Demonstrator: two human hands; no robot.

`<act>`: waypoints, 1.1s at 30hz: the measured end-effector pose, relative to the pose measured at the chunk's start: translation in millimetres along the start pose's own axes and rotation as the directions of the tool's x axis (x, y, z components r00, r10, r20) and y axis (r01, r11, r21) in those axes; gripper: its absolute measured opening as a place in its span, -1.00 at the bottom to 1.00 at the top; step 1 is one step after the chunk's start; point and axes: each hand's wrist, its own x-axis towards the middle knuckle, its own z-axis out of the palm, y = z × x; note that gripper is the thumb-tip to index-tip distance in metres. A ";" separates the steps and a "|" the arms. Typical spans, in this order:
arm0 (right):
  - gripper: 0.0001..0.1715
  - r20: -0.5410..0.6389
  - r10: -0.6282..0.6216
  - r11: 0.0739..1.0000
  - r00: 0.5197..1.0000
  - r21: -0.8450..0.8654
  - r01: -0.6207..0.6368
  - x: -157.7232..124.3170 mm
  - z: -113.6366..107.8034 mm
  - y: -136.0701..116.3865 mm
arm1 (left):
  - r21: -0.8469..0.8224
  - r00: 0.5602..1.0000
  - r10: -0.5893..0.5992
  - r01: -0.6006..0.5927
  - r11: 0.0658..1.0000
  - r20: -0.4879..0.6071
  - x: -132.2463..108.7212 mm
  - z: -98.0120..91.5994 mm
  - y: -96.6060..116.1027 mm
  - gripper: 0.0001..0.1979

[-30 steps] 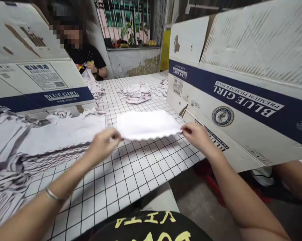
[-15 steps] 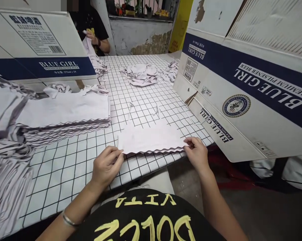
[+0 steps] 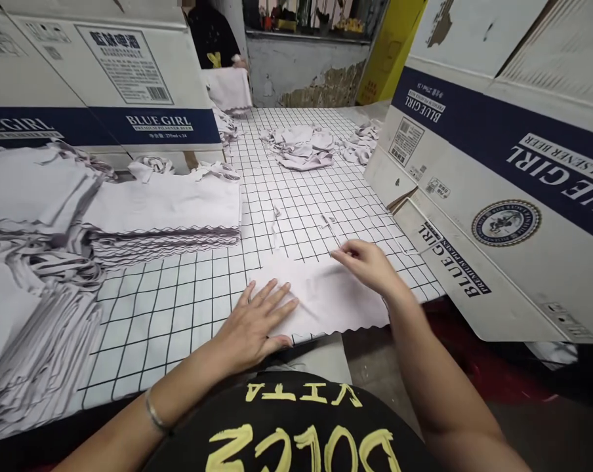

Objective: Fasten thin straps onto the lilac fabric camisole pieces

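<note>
A pale pink garment point(image 3: 340, 301) with a scalloped hem and thin straps lies on the table, its hem slightly over the front edge. My left hand point(image 3: 257, 321) rests flat on its left side, fingers spread. At its upper edge, my right hand point(image 3: 363, 262) has thumb and fingers pinched together, by the base of the right strap point(image 3: 332, 226). The fingertips partly hide what they grip, which appears to be the strap or the edge there. The left strap point(image 3: 275, 219) trails away across the tablecloth.
Grid-patterned tablecloth point(image 3: 178, 301) covers the table. To the left are a neat stack of like garments point(image 3: 163, 203) and more piles point(image 3: 35, 334). Loose garments point(image 3: 301, 145) lie farther back. Cardboard boxes stand left point(image 3: 153, 124) and right point(image 3: 473, 164). Another person point(image 3: 210, 33) handles fabric at the far end.
My left hand has let go of the hem corner and now lies flat on the garment. The right hand has moved from the hem's right corner up to the strap edge.
</note>
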 end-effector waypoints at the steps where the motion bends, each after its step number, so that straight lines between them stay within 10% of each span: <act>1: -0.63 0.005 -0.041 0.999 0.999 0.005 0.041 26.2 20.2 -15.8 | 0.011 0.998 0.004 -0.005 1.000 0.055 4.9 6.1 -0.7 -0.36; 8: -0.74 0.341 0.194 0.917 0.920 0.270 -0.293 149.5 117.8 -69.9 | -0.006 0.990 -0.042 0.043 0.999 0.132 12.9 28.3 -4.6 -0.29; 16: -0.78 0.410 0.154 0.742 0.899 0.552 -0.379 211.4 66.7 -94.4 | -0.126 0.982 -0.069 0.092 0.988 0.175 11.5 24.2 -4.2 -0.30; 20: -0.84 0.303 0.050 0.616 0.952 0.741 -0.268 188.4 37.3 -108.1 | -0.402 0.976 -0.154 0.205 0.892 0.157 17.6 8.8 4.8 -0.28; 23: -0.86 0.241 -0.260 0.646 0.935 0.763 -0.017 113.3 18.2 -107.8 | -0.874 0.925 -0.329 0.311 0.372 0.189 33.1 -11.9 8.3 -0.29; 25: -0.89 0.365 -0.500 0.731 0.785 0.664 0.157 50.6 7.9 -100.3 | -0.940 0.887 -0.321 0.281 -0.192 0.331 46.3 -23.3 4.9 -0.27; 27: -0.76 0.550 -0.576 0.798 0.605 0.539 0.270 -3.3 1.7 -88.2 | -0.796 0.874 -0.246 0.223 -0.562 0.418 57.5 -28.3 -1.1 -0.40; 31: -0.79 0.273 -0.330 0.879 0.903 0.439 0.189 -47.5 10.7 -60.9 | -0.624 0.901 -0.148 0.157 -0.765 0.408 66.1 -24.5 -3.6 -0.79; 33: -0.80 0.247 -0.186 0.865 0.951 0.500 0.040 -43.4 24.1 -52.2 | -0.611 0.919 -0.081 0.189 -0.768 0.387 66.8 -23.5 1.4 -0.81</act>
